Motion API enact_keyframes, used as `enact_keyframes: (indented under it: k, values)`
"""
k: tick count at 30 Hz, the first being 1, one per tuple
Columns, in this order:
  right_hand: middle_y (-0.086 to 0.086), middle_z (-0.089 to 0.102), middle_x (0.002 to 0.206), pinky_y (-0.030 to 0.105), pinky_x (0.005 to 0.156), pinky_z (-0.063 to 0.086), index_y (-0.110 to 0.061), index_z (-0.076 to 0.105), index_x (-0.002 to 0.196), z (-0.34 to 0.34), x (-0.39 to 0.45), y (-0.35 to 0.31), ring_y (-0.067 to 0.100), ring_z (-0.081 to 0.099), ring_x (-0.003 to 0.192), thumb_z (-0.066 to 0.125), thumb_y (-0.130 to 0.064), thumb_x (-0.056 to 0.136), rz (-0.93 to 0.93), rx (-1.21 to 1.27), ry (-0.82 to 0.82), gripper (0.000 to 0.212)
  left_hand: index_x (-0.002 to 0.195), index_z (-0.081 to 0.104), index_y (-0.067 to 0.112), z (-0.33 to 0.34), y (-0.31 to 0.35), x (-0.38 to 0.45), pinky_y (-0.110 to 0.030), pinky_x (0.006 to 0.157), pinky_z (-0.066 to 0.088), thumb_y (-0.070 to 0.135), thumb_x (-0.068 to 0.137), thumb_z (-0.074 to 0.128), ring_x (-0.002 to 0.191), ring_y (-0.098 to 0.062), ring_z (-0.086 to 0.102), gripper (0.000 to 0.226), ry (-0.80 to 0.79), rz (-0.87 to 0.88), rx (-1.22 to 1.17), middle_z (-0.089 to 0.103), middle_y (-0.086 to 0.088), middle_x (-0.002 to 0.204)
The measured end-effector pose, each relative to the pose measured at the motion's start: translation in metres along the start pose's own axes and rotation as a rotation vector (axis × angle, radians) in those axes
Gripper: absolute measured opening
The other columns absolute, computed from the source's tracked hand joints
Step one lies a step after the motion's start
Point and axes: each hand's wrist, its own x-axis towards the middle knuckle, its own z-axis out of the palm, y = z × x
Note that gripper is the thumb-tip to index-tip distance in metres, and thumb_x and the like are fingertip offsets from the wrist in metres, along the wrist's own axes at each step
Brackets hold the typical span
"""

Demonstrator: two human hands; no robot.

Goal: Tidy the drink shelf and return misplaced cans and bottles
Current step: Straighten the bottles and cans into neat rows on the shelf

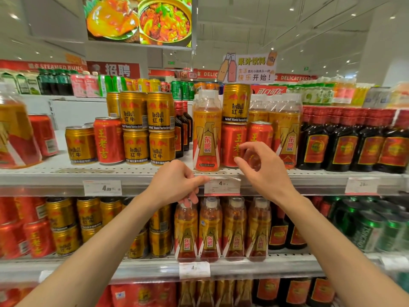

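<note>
Head view: right hand (263, 171), grip loose and empty, nears red can (233, 144); gold can (236, 103) at 12 o'clock could topple.

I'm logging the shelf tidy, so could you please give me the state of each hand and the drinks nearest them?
left hand: fingers curled, at the shelf edge, holding nothing visible.
right hand: open, fingers spread before the red cans, no grip.
gold can: upright, stacked on a red can.
red can: upright, under the gold can.
front bottle: upright, capped.
</note>
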Motion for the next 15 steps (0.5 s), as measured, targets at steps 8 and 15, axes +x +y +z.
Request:
enact_keyframes:
  k: [8,15]
  values:
    - [-0.006,0.056,0.078,0.029,0.059,0.055,-0.031,0.005,0.161,0.010,0.042,-0.030,0.010,0.055,0.057,0.058,-0.056,0.093,-0.205,-0.270,-0.108,0.090,0.064,0.072,0.007,-0.001,0.000,0.000,-0.016,0.045,0.047,0.047,0.093,0.068,0.051,-0.017,0.074,0.050,-0.005,0.022,0.005,0.074,-0.002,0.056]
    - [-0.009,0.057,0.072,0.031,0.055,0.058,-0.035,-0.011,0.158,0.017,0.048,-0.031,0.010,0.058,0.055,0.057,-0.061,0.090,-0.256,-0.369,-0.175,0.100,0.062,0.071,0.011,-0.001,-0.001,0.002,-0.017,0.049,0.050,0.050,0.094,0.066,0.051,-0.014,0.073,0.050,-0.007,0.034,0.034,0.074,0.000,0.056]
